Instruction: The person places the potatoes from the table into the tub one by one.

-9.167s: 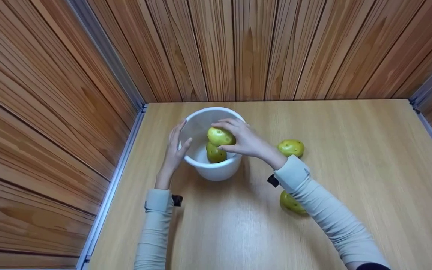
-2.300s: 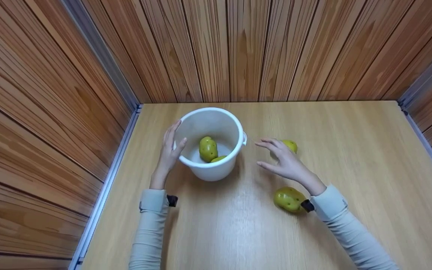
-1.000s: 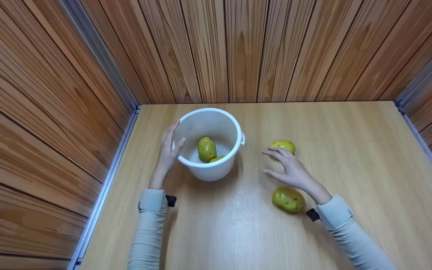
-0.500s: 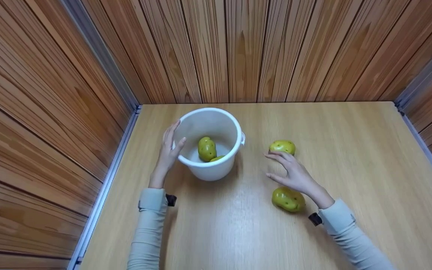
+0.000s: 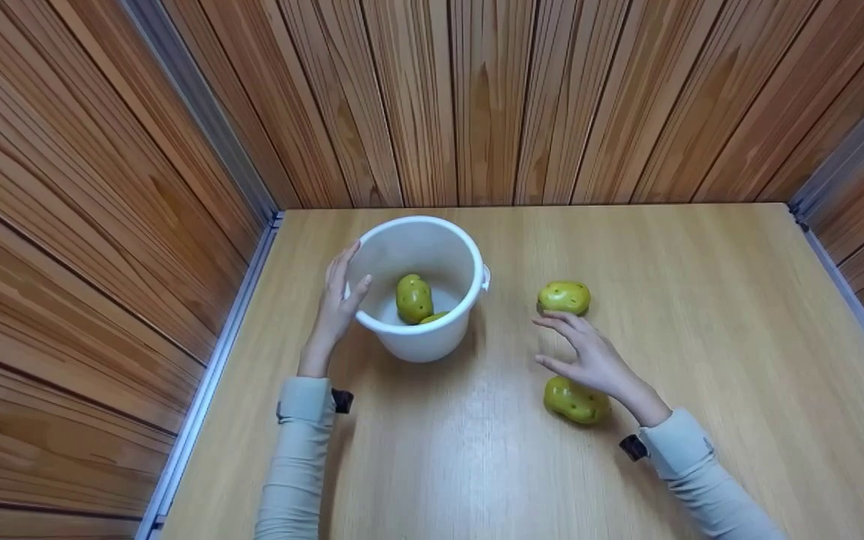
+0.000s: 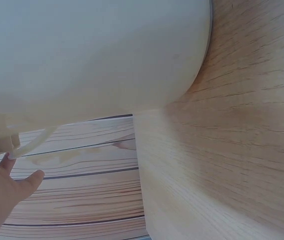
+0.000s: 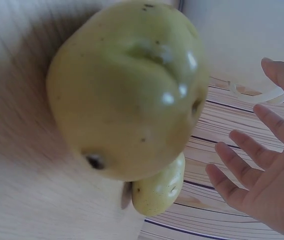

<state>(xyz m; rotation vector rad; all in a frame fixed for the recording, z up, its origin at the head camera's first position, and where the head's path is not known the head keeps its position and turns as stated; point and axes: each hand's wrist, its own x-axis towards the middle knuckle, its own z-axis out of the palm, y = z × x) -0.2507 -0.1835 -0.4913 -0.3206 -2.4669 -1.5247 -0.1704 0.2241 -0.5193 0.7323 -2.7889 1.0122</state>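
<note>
A white bucket (image 5: 432,346) stands on the table at the back left, with two yellow-green potatoes (image 5: 414,298) inside, one partly hidden by the near rim. My left hand (image 5: 334,307) rests against the bucket's left side, fingers fairly straight along the rim. In the left wrist view, that hand's fingertips are by the bucket's handle (image 6: 37,142). My right hand (image 5: 593,360) hovers with spread fingers and holds nothing. It is above the near potato (image 5: 574,405), partly covering it. Just beyond its fingertips lies the far potato (image 5: 565,297).
The wooden table (image 5: 702,315) meets a plank wall (image 5: 499,112) at the back. Another plank wall (image 5: 87,262) rises on the left, with a metal strip along the table's edge.
Earlier my right hand held a potato in the bucket; that potato is now inside. Since then the hand has withdrawn to the right and drifted nearer the front potato. My left hand stays put.
</note>
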